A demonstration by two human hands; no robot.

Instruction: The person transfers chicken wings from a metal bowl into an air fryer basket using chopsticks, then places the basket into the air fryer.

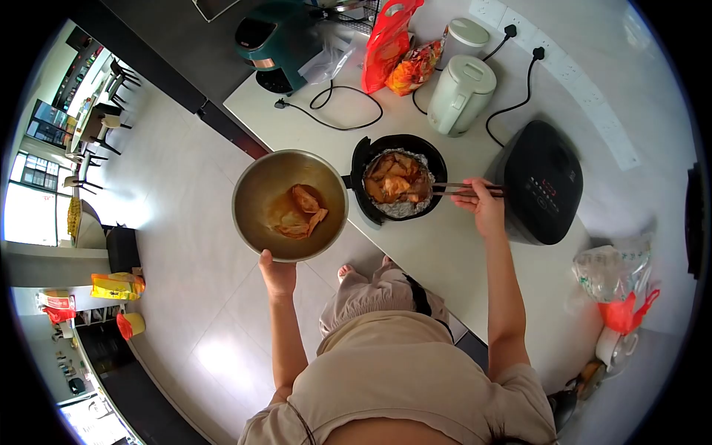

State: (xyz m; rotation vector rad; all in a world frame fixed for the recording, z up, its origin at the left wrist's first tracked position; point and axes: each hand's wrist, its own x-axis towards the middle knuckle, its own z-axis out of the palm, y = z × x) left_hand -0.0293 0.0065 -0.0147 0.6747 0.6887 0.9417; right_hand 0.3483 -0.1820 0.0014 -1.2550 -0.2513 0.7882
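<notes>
My left hand grips the near rim of a metal bowl, out over the floor beside the counter. A few pieces of marinated meat lie in brownish sauce inside it. In my right hand is a pair of chopsticks, fingers closed round them. Their tips reach into a black air fryer basket on the counter. Foil lines that basket, and reddish-brown meat pieces are heaped on it. Whether the tips pinch a piece, I cannot tell.
Right of the basket stands a black appliance with a touch panel. A pale green kettle, red bags, a dark green machine and a loose cord are at the back. Plastic bags lie far right.
</notes>
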